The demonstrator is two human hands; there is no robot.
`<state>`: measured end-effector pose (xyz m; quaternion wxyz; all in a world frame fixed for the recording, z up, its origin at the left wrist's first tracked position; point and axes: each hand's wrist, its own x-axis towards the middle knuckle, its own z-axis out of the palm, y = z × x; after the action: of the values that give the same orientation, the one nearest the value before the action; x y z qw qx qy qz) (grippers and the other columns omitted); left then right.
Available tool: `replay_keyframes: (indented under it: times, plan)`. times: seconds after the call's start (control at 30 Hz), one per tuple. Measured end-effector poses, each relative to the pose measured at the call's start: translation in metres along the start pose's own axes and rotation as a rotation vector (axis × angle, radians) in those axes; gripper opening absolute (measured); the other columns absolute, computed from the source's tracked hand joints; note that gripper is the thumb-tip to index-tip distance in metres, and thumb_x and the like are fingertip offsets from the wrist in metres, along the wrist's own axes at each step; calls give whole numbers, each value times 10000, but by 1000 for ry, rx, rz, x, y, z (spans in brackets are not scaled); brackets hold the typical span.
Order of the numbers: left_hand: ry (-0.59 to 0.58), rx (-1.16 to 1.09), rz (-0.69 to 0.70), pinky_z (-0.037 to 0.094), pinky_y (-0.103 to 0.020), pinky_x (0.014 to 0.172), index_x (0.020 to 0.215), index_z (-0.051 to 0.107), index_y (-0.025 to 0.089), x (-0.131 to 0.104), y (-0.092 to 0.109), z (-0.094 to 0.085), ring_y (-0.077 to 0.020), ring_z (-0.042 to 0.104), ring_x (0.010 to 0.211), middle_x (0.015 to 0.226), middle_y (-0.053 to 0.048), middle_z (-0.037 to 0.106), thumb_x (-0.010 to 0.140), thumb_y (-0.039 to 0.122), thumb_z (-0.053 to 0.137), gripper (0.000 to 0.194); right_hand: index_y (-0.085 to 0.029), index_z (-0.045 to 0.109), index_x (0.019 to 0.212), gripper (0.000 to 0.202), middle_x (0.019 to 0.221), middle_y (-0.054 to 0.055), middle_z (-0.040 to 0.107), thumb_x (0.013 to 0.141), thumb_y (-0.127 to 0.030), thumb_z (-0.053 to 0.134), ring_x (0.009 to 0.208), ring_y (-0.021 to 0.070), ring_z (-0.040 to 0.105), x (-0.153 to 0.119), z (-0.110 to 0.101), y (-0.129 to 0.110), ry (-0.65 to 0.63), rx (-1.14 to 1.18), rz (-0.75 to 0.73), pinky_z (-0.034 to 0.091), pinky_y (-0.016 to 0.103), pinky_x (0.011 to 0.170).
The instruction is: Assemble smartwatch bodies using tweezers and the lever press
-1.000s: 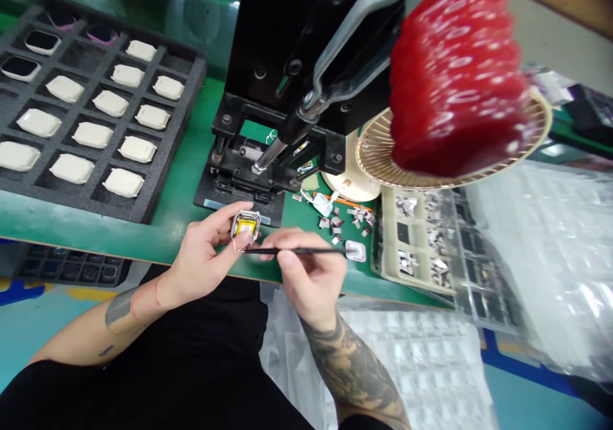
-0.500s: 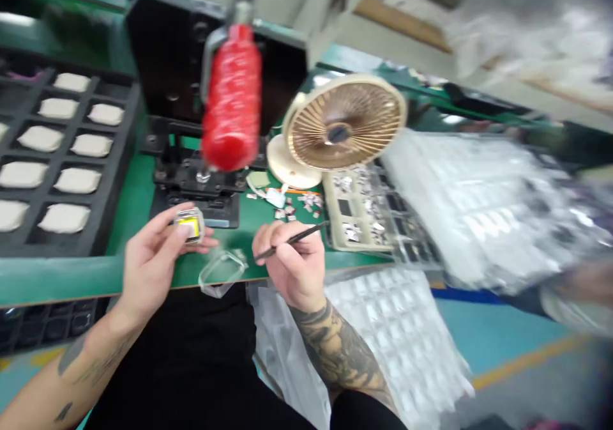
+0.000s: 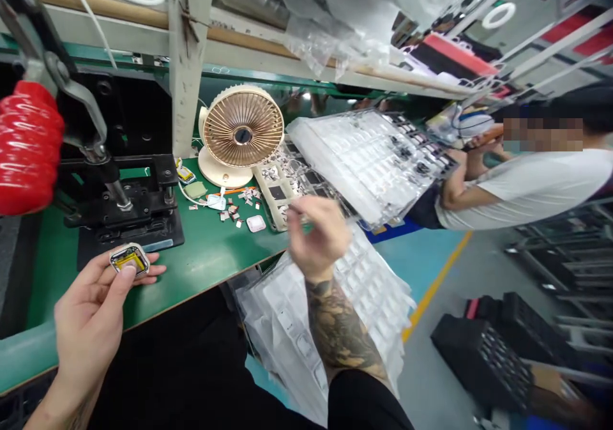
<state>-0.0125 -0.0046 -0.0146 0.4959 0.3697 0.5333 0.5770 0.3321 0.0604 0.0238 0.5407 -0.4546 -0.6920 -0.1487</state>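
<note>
My left hand [image 3: 96, 308] is closed around a square watch case [image 3: 130, 261], its open side up, with a yellow part and small electronics inside. The thumb presses on the yellow part. My right hand [image 3: 318, 232], smeared by motion, is raised in front of the parts tray [image 3: 274, 216]. Its fingers are curled together, with a dark spot at the fingertips that I cannot make out. A white square piece with a pink edge [image 3: 255, 223] lies on the green table [image 3: 211, 251], left of my right hand. Several tiny parts [image 3: 232, 213] are scattered behind it.
A black press [image 3: 119, 193] with a red handle [image 3: 29, 149] stands at left. A beige fan [image 3: 242, 133] stands behind the parts. Clear plastic trays [image 3: 354, 168] are stacked at right, with more trays [image 3: 306, 328] below the table edge. A co-worker [image 3: 522, 187] is at right.
The view has swung right. My right hand has lifted; the dark thin tool it held is no longer clearly visible. The clear frame between my hands is gone from there. My left hand still holds the watch case.
</note>
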Motion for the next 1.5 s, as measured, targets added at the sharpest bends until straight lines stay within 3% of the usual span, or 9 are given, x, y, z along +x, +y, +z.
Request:
replay_keyframes:
  times: [0.07,0.13,0.3,0.5,0.8,0.97,1.17,1.37,1.5]
  plan:
    - [9,37,22,756,-348,867,1242,811,188,0,0,0,-299,901,1035,1126,-71,903,1037,433,878,327,-310,807,1288,339,1081,52,842,1003,-127,794,948,223,821,-17,11,-21,-152,107,-69,707,402,820]
    - [-15,79,21,755,-357,886,1242,813,187,-1,0,-2,-302,897,1058,1163,-78,898,1041,435,872,324,-298,807,1268,292,1101,60,850,1019,-146,782,981,232,834,-20,13,-19,-137,120,-13,723,420,855]
    - [-55,136,11,754,-347,892,1227,809,187,-1,1,-5,-294,898,995,1168,-95,901,1018,469,889,360,-231,825,1111,185,1044,79,855,1059,-390,744,876,233,815,14,-3,64,81,-145,324,703,424,832]
    - [-98,190,32,733,-235,936,1232,821,223,-4,2,-4,-234,898,970,1171,-78,902,1031,471,868,322,-198,832,1087,186,1000,84,870,974,-314,740,840,224,781,50,5,135,-242,-262,453,668,396,909]
    - [-91,287,-7,773,-317,947,1220,835,246,-7,4,-5,-285,900,1022,1196,-70,896,1008,519,857,346,-172,846,1111,220,1047,106,880,954,-252,714,929,242,796,62,22,149,-439,-282,430,651,414,1017]
    - [-93,315,-51,776,-344,969,1220,837,308,-10,10,0,-286,896,996,1206,-45,896,997,555,846,333,-188,845,1070,199,1078,99,884,972,-256,686,962,242,807,70,7,144,-409,-280,406,659,415,1026]
    - [-97,356,-77,807,-508,916,1213,846,348,-9,8,-1,-383,887,1027,1249,-68,888,965,593,846,348,-233,865,1033,226,1025,53,876,984,-443,797,903,222,800,121,-7,144,-474,-35,263,682,414,954]
    - [-91,338,-87,799,-491,954,1189,853,364,-10,5,0,-378,889,1044,1242,-45,894,962,609,847,334,-170,854,1072,156,1123,111,861,937,-202,783,960,229,791,170,58,191,-175,-165,354,668,454,1026]
    - [-90,330,-90,792,-479,959,1222,829,329,-11,8,1,-362,884,1058,1258,-69,889,1000,590,824,343,-213,839,1146,194,1129,98,821,1034,-332,735,943,237,762,141,41,164,56,-187,270,676,488,971]
